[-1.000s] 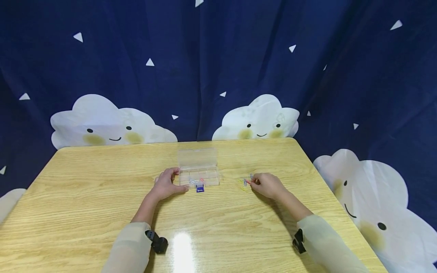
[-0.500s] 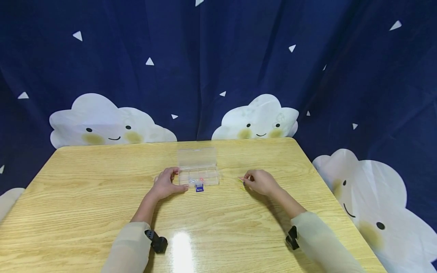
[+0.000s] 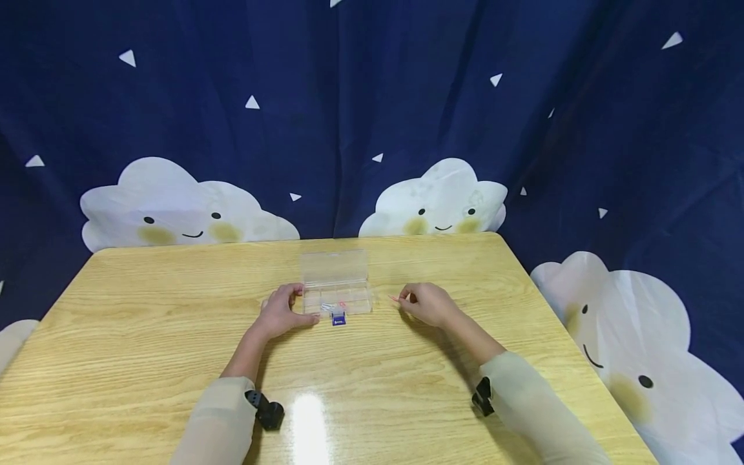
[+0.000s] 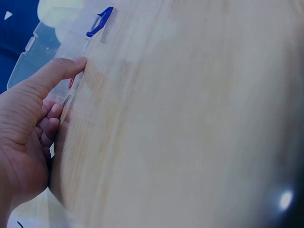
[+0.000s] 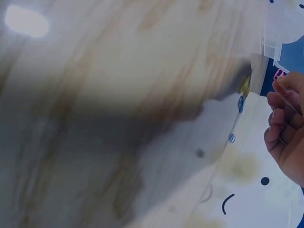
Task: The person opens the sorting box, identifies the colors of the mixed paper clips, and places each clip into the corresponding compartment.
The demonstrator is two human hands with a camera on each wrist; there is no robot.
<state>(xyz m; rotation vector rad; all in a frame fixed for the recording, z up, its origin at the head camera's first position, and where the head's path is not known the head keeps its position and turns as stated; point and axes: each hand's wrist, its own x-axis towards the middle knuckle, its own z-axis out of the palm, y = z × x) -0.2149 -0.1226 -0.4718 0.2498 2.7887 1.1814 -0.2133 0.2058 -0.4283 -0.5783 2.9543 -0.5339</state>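
A clear plastic compartment box [image 3: 359,306] lies on the table with its transparent lid [image 3: 334,266] tipped back. My left hand [image 3: 281,312] grips its left end, thumb at the front edge and fingers toward the back. In the front compartments lie a few pale paper clips [image 3: 327,307] and a red one [image 3: 342,304]. A blue latch [image 3: 339,319] hangs at the front. Right of the box, my right hand [image 3: 430,305] pinches a pink paper clip [image 5: 279,74] between thumb and forefinger, raised above the table in the right wrist view.
On the wooden table [image 3: 372,374], yellow paper clips [image 5: 244,86] and blue ones [image 5: 241,103] lie near the right hand, which hides them in the head view. Behind the table hangs a dark blue curtain [image 3: 407,77] with clouds.
My right hand has picked the pink paper clip from the loose clips and moved left toward the box with it. My left hand has stayed on the box's left end.
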